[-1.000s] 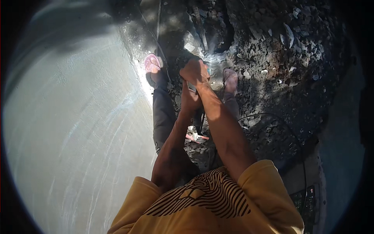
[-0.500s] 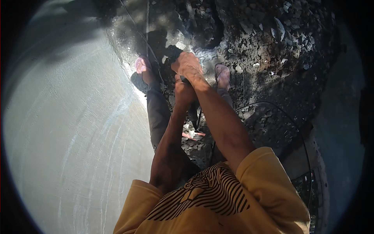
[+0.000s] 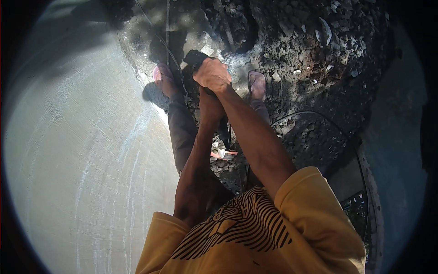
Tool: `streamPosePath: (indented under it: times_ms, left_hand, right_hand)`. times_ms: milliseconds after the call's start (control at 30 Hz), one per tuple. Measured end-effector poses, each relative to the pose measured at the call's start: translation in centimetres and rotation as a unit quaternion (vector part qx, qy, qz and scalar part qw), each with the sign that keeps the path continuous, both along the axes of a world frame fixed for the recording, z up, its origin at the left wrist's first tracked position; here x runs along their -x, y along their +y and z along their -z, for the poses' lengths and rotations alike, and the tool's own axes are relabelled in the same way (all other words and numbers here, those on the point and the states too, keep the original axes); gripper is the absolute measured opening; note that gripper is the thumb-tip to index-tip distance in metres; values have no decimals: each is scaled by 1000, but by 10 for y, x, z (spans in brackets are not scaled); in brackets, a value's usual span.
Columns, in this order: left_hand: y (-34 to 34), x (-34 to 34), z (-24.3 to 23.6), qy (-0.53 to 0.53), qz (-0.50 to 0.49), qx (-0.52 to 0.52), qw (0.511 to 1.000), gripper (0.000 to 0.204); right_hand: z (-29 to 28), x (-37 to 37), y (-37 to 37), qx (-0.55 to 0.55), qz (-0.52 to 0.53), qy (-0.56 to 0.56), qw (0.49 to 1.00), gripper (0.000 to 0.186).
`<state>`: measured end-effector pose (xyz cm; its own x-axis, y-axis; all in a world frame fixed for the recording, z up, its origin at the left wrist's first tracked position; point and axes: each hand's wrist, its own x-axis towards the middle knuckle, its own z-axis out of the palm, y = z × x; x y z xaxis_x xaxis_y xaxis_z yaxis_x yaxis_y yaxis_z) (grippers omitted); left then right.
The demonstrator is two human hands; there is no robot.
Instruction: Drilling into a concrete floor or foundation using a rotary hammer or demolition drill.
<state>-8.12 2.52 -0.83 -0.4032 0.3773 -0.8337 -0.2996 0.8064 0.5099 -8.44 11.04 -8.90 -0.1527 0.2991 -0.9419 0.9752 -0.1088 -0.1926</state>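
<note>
My right hand (image 3: 213,74) is closed over a dark tool (image 3: 223,129), just beyond my left hand (image 3: 209,104), which is also wrapped round it lower down. Both forearms reach forward together, and my hands mostly hide the tool; its dark lower part and a black cord show below them. The tool is over broken, rubble-strewn ground (image 3: 301,59) between my feet, which are in flip-flops (image 3: 256,82). A dark shadow lies just past my hands.
A smooth pale concrete surface (image 3: 73,150) fills the left side, along the broken ground's edge. A thin cord (image 3: 159,37) and a straight rod or pipe (image 3: 168,27) lie ahead at left. A black cable (image 3: 328,119) curves across the rubble on the right.
The whole scene has shifted left and a little upward in the picture, my hands with it. Both hands keep their grip on the tool, with little visible movement relative to my feet.
</note>
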Motion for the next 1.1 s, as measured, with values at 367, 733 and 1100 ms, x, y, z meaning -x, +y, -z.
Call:
streamPosePath:
  times_ms: [367,733,1100]
  left_hand:
    - [-11,-15,5,18,-7,8,1000,81]
    - [-14,-14,-5,15,-13,51,998,83]
    - [-47,-11,5,6,-8,40,999,79]
  right_hand:
    - [-42,-1,18,11,-16,-21,1000,58]
    - [-42,-6,-5,-81,-29,18,996,63]
    - [-39,0,-27,-34,-57,16,998,52]
